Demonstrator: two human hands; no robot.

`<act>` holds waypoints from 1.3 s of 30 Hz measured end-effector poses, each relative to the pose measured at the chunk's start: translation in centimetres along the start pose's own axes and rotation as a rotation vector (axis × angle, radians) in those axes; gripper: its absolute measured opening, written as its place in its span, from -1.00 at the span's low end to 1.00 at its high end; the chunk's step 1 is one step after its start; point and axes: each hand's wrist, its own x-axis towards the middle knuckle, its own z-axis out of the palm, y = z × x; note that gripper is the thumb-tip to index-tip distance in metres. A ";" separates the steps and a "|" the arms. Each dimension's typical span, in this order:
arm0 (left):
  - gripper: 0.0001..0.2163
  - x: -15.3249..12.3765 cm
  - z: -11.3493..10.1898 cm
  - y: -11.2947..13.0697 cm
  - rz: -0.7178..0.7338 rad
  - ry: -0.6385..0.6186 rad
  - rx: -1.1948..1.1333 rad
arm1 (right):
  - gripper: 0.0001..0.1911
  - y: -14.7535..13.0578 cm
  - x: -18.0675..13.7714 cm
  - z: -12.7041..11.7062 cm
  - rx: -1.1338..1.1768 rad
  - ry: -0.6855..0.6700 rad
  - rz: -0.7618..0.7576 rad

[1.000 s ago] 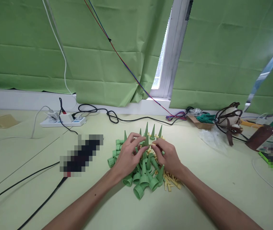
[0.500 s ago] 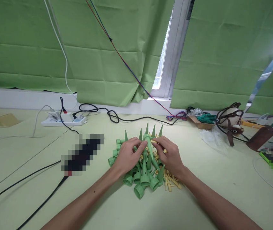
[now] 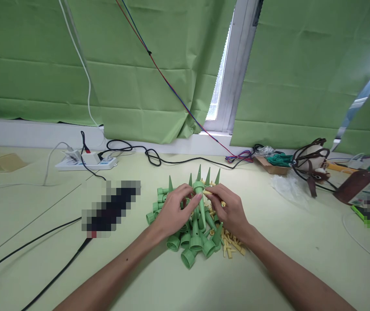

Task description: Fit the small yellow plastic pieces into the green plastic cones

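Note:
A heap of green plastic cone spikes (image 3: 189, 242) lies on the pale green table in front of me, with several small yellow pegs (image 3: 232, 247) scattered at its right. My left hand (image 3: 172, 211) pinches one green cone (image 3: 199, 199) just below its wide round end, tip pointing down. My right hand (image 3: 228, 209) is closed on a small yellow peg (image 3: 208, 192) right beside the cone's open end. Several cones (image 3: 208, 176) stand upright behind my hands.
A white power strip (image 3: 86, 163) with plugs and black cables (image 3: 146, 153) sits at the back left. A blurred dark object (image 3: 110, 209) lies left of the heap. Clutter, a plastic bag (image 3: 285, 183) and a brown strap bundle (image 3: 311, 162) fill the right. Green curtains hang behind.
The cone in my left hand has been turned over from tip-up to tip-down, wide end on top. My right hand's yellow peg has come up against the cone's open end.

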 end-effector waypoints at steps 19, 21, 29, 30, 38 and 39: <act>-0.79 -0.3 -0.4 -0.2 0.156 -0.018 0.046 | -0.82 -0.1 -0.2 0.1 -0.028 -0.026 0.016; -0.77 -0.3 -0.4 -0.4 0.178 -0.008 0.056 | -0.82 -0.1 -0.2 0.0 -0.030 -0.034 0.016; -0.74 -0.3 -0.1 -0.9 0.237 0.039 0.105 | -0.80 0.1 -0.4 0.1 -0.042 -0.076 -0.002; -0.74 -0.3 0.0 -1.0 0.247 0.047 0.113 | -0.80 0.1 -0.4 0.1 -0.043 -0.082 -0.005; -0.75 -0.3 0.1 -1.3 0.260 0.125 0.151 | -0.82 0.2 -0.3 0.2 -0.056 -0.074 -0.032; -0.75 -0.3 0.2 -1.2 0.247 0.132 0.151 | -0.83 0.2 -0.3 0.3 -0.061 -0.067 -0.041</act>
